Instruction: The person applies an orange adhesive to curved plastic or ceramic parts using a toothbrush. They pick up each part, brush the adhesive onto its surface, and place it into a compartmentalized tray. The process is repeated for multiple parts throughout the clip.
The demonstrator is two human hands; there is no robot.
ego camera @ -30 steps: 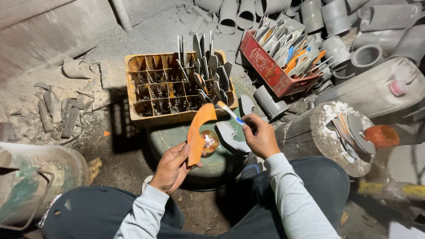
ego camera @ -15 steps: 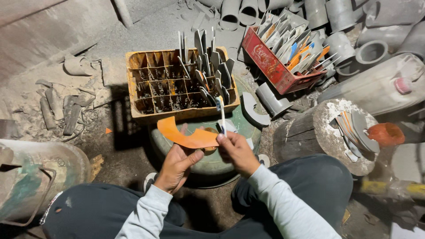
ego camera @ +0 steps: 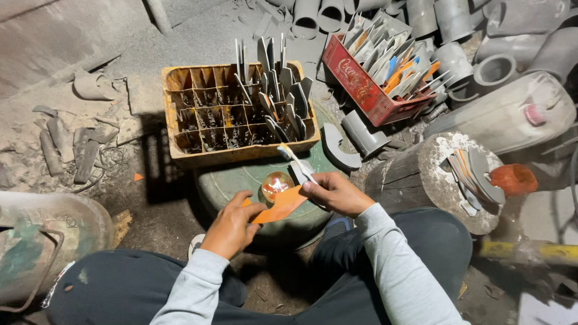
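While the left hand [ego camera: 232,225] pinches the orange plastic piece [ego camera: 280,207] at centre frame over the green drum [ego camera: 241,180], the right hand [ego camera: 334,192], closed on a toothbrush [ego camera: 295,161], should probably work with short, flat strokes beside the small jar [ego camera: 276,183].

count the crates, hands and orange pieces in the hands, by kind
Crates: 2, a yellow crate and a red crate
Hands: 2, the left hand and the right hand
Orange piece held in the hands: 1
Total: 5
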